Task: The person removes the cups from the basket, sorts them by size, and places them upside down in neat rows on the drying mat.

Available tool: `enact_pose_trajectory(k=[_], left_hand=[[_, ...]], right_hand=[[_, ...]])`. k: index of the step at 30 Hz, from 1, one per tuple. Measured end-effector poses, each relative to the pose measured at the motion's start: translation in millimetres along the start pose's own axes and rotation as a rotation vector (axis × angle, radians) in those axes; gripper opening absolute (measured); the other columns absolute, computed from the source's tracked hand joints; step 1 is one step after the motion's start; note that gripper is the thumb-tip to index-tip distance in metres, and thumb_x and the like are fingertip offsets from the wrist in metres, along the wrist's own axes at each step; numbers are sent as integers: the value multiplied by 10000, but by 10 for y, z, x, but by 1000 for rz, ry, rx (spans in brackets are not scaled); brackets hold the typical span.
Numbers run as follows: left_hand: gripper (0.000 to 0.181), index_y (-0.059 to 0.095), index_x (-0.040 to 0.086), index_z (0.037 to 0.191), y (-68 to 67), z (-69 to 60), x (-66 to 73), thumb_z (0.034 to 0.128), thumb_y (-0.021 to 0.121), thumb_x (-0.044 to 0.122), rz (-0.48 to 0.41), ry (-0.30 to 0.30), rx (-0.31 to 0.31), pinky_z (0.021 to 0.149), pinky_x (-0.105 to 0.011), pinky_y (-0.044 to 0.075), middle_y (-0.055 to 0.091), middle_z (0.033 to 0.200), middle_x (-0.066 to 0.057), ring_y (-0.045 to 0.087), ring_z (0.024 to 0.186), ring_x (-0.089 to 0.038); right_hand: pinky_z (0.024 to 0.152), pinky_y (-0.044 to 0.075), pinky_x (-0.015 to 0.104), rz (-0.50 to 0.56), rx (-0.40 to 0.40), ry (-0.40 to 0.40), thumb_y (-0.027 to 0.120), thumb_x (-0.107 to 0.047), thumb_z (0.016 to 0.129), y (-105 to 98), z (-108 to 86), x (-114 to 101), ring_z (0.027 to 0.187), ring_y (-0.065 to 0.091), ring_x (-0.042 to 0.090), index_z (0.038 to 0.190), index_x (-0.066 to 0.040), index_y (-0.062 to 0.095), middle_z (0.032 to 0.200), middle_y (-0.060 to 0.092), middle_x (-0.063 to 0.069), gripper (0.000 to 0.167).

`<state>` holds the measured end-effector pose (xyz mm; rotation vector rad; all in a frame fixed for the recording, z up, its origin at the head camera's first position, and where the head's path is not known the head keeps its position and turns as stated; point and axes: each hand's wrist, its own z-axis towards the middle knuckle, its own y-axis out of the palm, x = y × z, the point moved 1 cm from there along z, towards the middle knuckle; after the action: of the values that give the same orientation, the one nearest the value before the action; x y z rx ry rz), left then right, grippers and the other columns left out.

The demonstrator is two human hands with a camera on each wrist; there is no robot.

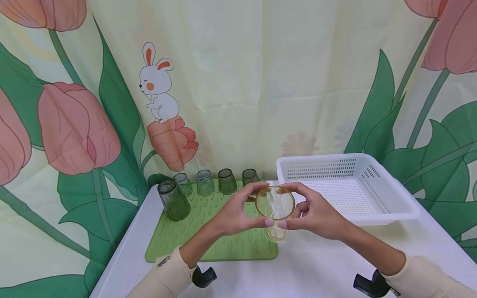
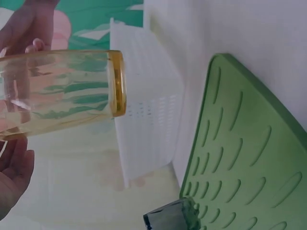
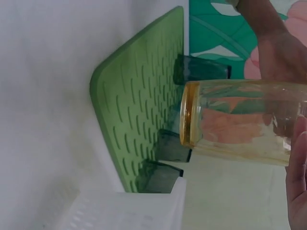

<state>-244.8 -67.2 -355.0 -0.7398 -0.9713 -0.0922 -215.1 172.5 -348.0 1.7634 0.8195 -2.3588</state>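
A clear yellow drinking glass [image 1: 277, 234] is held up above the front right part of a green drying mat [image 1: 238, 248]. My left hand [image 1: 236, 213] grips it by the rim from the left, thumb in front and fingers behind. From the right, my right hand [image 1: 320, 213] grips the same rim, the two thumbs close together. The glass's thick base [image 2: 118, 84] points down toward the table, away from both hands. In the right wrist view the yellow glass [image 3: 235, 120] looks see-through, with nothing visible inside.
Along the mat's back and left edges stand several dark tinted glasses, among them a tall one [image 1: 174, 200] at the left and a smoky one [image 1: 227, 181] at the back. A white perforated basket [image 1: 372, 217] stands behind my right hand. A printed curtain [image 1: 238, 82] hangs behind the table.
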Motion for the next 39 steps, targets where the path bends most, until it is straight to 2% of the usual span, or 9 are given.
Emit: enact_pose_trajectory(k=[9,17,20,23,25,27,30,32,39], left_hand=[[833,462,161,1472,-4,-26,-5,761,879,283,21,-39,-3,1033,-330,474,571,1359,64,537,1214,-97],[793,497,138,1437,-22,-63,9,763,886,286,51,-10,37,1008,-354,498,590,1344,30,572,1160,-120],[768,518,129,1417,-48,-68,37,759,887,274,51,1,66,996,-378,511,602,1330,26,580,1135,-121],[755,530,110,1406,-84,-73,66,756,886,256,48,7,94,986,-386,519,613,1314,18,589,1125,-146],[754,529,98,1410,-108,-78,87,759,883,241,38,4,107,988,-390,516,613,1315,13,593,1138,-188],[762,522,87,1418,-129,-88,110,760,879,231,31,-4,117,985,-397,517,607,1327,10,599,1146,-216],[762,516,81,1424,-145,-100,143,765,872,224,24,-9,124,991,-389,511,601,1338,-2,590,1163,-217],[755,518,86,1421,-145,-109,161,766,870,219,23,-8,128,991,-371,509,602,1341,-15,584,1165,-184],[750,526,128,1420,-100,-150,162,762,877,205,22,-13,152,964,-307,518,602,1330,29,590,1146,-138]], right_hand=[[541,479,260,43,-7,23,859,-120,777,60,10,64,558,574,64,1388,-127,465,611,639,13,726],[570,524,275,46,-29,9,838,-118,803,101,30,93,607,644,106,1436,-105,426,681,688,46,755],[574,539,281,52,-33,-27,828,-99,810,109,46,105,633,664,128,1459,-77,407,1031,709,63,774],[572,535,280,60,-45,-43,824,-90,808,129,57,144,645,670,143,1486,-87,382,1358,552,89,810],[566,518,271,63,-65,-23,822,-105,813,160,56,197,632,657,132,1490,-96,365,1322,579,74,817],[545,487,258,80,-92,4,820,-114,817,211,53,282,598,631,109,1480,-86,357,1080,690,36,809],[522,444,234,108,-136,42,811,-128,827,323,41,441,560,576,66,1467,-54,341,695,666,-24,798],[523,439,229,140,-167,59,799,-127,835,414,37,549,563,570,59,1484,-34,313,651,657,-19,816],[660,558,306,243,-180,64,778,-104,846,683,77,834,807,675,132,1502,-51,338,1067,691,123,791]])
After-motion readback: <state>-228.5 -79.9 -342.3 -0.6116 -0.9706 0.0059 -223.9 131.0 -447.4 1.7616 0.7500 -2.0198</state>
